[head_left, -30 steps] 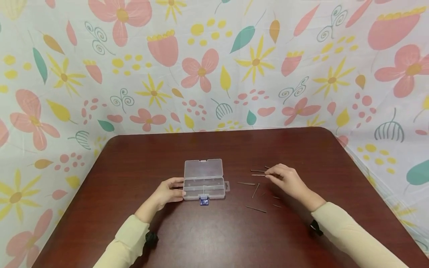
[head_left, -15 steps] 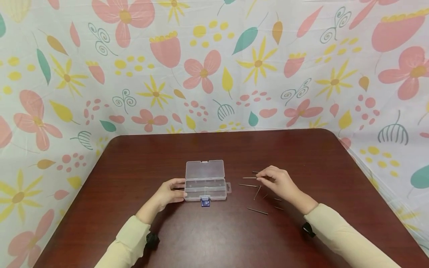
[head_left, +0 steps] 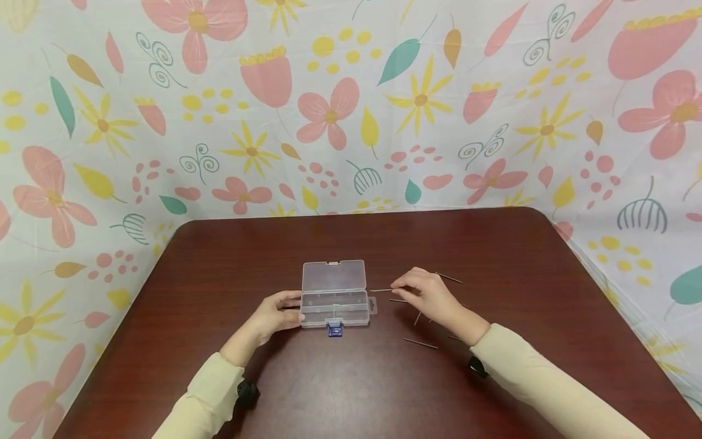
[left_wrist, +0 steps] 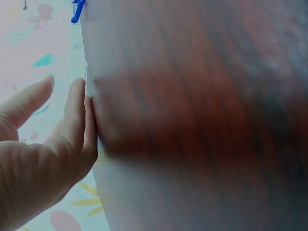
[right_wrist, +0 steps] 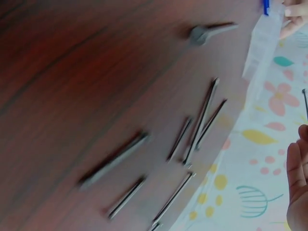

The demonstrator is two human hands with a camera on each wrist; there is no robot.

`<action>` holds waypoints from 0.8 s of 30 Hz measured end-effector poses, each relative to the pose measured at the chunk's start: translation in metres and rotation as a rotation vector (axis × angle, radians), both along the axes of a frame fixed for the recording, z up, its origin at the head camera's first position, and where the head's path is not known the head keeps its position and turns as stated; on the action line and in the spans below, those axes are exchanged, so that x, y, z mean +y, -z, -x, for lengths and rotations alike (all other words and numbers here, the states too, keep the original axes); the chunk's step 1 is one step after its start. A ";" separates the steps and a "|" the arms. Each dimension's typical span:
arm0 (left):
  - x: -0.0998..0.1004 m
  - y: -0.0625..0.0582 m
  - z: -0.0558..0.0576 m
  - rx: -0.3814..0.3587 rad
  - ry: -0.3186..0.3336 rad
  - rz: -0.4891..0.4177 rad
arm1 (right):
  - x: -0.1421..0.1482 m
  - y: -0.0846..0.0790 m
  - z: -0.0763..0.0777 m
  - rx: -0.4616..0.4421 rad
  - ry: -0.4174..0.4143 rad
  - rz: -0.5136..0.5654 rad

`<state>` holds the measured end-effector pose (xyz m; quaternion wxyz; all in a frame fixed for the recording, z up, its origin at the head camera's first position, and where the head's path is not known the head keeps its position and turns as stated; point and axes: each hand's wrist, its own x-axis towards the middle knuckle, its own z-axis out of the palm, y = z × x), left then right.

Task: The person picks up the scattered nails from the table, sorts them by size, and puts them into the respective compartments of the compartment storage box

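A clear plastic compartment box (head_left: pixel 351 315) with a blue clasp (head_left: pixel 335 330) stands with its lid (head_left: pixel 333 276) raised on the table. My left hand (head_left: pixel 273 316) rests against its left side, thumb at the rim; in the left wrist view the fingers (left_wrist: pixel 74 108) lie nearly straight. Between thumb and fingertips my right hand (head_left: pixel 430 297) pinches a thin nail (head_left: pixel 381 290), pointed leftward close to the box's right end. In the right wrist view that nail (right_wrist: pixel 305 98) shows at the right edge, above the partly cut-off fingers.
Several loose nails of different lengths lie on the brown table (head_left: pixel 351 390) right of the box, one (head_left: pixel 420 343) nearer the front and another (head_left: pixel 448 277) farther back; the right hand covers some. A floral cloth (head_left: pixel 329 110) hangs behind the table.
My right hand has moved left with the pinched nail, bringing it near the box's right end. A nail behind the hand has come into fuller view. The left hand stays at the box.
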<state>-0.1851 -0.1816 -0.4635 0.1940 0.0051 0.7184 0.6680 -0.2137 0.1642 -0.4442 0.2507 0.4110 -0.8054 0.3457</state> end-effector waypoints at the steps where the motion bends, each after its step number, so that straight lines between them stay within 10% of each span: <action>1: 0.000 -0.001 0.000 -0.001 -0.001 -0.001 | -0.003 0.000 -0.001 -0.009 0.007 0.004; 24: 0.000 0.000 -0.001 -0.004 0.008 -0.008 | -0.055 0.007 -0.011 -0.109 0.103 0.014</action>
